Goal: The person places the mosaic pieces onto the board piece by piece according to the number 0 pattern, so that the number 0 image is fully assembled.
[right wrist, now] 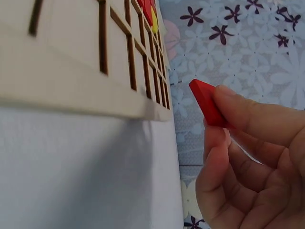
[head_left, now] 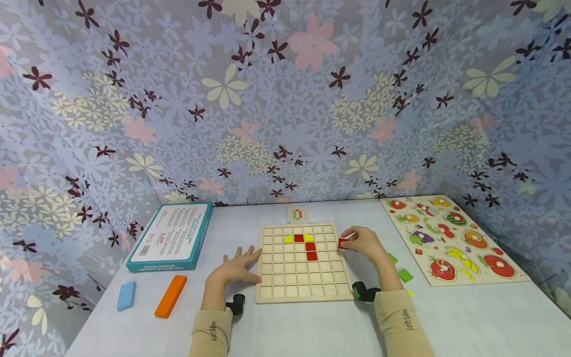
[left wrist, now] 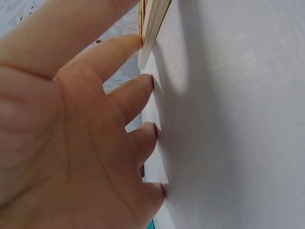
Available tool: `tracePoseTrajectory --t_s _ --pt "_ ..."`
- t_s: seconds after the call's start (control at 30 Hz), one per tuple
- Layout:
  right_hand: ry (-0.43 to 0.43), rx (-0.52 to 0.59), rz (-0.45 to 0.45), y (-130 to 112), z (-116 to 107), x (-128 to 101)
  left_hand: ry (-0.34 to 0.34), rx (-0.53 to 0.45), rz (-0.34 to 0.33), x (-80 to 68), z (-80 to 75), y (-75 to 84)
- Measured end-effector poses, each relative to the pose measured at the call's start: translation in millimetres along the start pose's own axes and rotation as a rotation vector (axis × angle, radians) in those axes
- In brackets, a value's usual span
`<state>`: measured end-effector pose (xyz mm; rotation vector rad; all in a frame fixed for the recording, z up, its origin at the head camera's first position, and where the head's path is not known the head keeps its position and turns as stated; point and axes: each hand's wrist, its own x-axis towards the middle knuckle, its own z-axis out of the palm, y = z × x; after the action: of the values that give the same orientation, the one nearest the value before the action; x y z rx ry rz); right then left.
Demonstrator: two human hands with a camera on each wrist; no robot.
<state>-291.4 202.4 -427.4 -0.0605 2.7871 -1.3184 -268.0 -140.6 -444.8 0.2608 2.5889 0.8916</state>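
Observation:
A wooden grid board (head_left: 285, 277) lies on the table, with several red square tiles (head_left: 311, 255) and yellow rounded tiles (head_left: 289, 239) set in its upper cells. Between thumb and fingers my right hand (head_left: 367, 243) pinches another red tile (right wrist: 207, 102), held at the board's right edge in the head view. My left hand (head_left: 234, 267) is spread at the board's left side. Its fingertips (left wrist: 147, 81) rest on the table, while the thumb and index finger reach the board's edge. Behind the board lies a small pattern card (head_left: 297, 214) with a coloured grid.
Green tiles (head_left: 405, 275) lie right of the board, partly behind the right forearm. Farther right is a fruit puzzle board (head_left: 428, 267). On the left are a teal box (head_left: 171, 238), an orange block (head_left: 171, 296) and a blue block (head_left: 127, 296). A flowered curtain (head_left: 285, 99) hangs behind.

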Motion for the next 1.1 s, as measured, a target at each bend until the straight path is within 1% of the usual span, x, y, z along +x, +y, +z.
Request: tracePoseTrajectory --t_s 0.27,0.5,0.8,1.1 --pt "-0.054 0.013 0.014 -9 7 1 0.01 -0.015 0.007 -0.7 -1.0 1.6" --pt "-0.108 0.031 0.009 -15 15 -1 0.007 -0.009 0.007 0.1 -0.8 -0.4" --pt "-0.164 -0.009 -0.032 -24 26 -3 0.004 -0.01 0.008 0.2 0.3 -1.8" --pt "-0.199 -0.055 -0.08 -30 37 -4 0.007 -0.009 0.012 0.6 0.5 -2.8"
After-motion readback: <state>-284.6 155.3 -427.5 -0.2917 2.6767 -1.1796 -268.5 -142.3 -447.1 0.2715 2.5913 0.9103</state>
